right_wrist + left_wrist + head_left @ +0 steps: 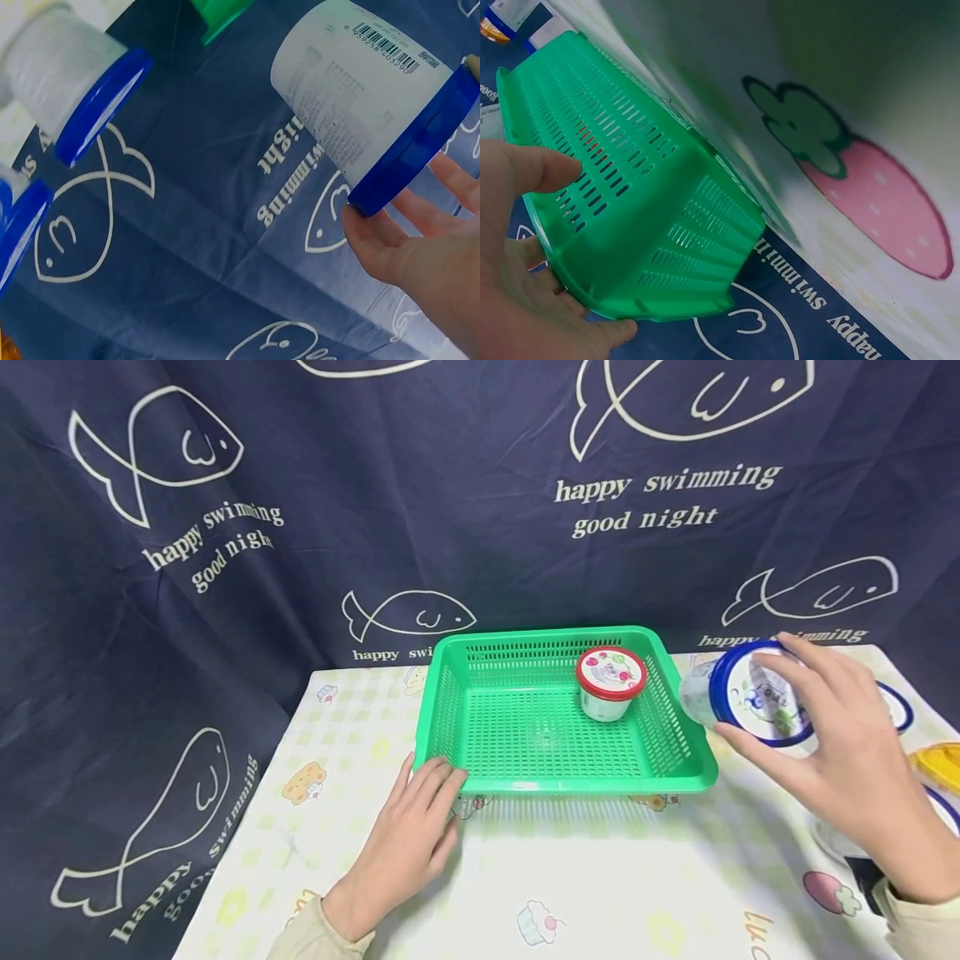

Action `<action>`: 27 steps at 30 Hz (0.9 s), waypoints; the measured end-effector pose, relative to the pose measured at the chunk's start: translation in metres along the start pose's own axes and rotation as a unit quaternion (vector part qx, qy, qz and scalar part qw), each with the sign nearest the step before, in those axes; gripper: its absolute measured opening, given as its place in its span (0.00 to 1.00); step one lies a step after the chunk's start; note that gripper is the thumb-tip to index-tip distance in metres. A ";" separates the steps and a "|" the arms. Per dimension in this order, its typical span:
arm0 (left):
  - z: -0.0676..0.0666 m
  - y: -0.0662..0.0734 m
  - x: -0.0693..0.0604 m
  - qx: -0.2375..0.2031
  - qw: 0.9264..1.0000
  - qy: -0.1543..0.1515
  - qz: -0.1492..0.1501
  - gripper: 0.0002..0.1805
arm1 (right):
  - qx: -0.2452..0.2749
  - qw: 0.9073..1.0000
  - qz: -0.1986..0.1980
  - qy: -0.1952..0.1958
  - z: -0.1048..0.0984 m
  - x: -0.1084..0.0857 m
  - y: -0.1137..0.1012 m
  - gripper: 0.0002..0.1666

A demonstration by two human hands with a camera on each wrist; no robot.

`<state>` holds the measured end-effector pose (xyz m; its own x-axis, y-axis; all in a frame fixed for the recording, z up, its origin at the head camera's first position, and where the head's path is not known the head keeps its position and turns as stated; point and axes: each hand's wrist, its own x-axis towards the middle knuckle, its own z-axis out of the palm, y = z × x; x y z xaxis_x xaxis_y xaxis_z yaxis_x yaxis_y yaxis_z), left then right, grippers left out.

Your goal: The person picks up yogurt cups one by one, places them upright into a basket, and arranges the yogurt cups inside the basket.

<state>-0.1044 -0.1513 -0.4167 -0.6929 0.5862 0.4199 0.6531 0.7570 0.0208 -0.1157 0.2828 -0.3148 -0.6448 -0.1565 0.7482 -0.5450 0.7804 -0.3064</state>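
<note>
My left hand [408, 827] grips the front left corner of a green plastic basket [570, 787], its fingers over the rim and the thumb against the outer wall in the left wrist view. Inside the basket, toward the back right, a white tub with a red lid [609, 681] stands upright. Beyond the basket's right side, my right hand [855, 743] holds a white tub with a blue lid [360, 90] by the lid's edge. That tub is raised and tilted, its base toward the basket.
More blue-lidded tubs [67, 82] stand at the right, partly hidden by the right arm in the head view. A yellow lid [941, 764] shows at the right edge. A dark fish-print curtain [510, 552] hangs behind the patterned tablecloth [600, 877].
</note>
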 end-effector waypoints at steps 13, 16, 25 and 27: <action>0.001 0.000 0.002 0.013 1.000 -0.002 0.012 0.34 | 0.048 0.998 -0.044 -0.015 0.027 -0.005 -0.017 0.51; 0.002 0.001 0.005 0.019 0.999 -0.006 0.027 0.35 | 0.051 0.998 -0.035 -0.030 0.029 -0.013 -0.010 0.50; 0.002 -0.002 0.004 0.026 0.999 -0.001 0.025 0.36 | 0.039 0.994 -0.043 -0.090 0.045 -0.004 -0.006 0.46; 0.001 -0.003 0.002 0.028 0.999 0.001 0.020 0.36 | 0.036 0.993 -0.047 -0.105 0.050 0.001 -0.007 0.46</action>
<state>-0.1080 -0.1518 -0.4173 -0.6654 0.6159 0.4217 0.6622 0.7478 -0.0473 -0.1390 0.2469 -0.3414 -0.6824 -0.3555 0.6387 -0.6404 0.7120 -0.2879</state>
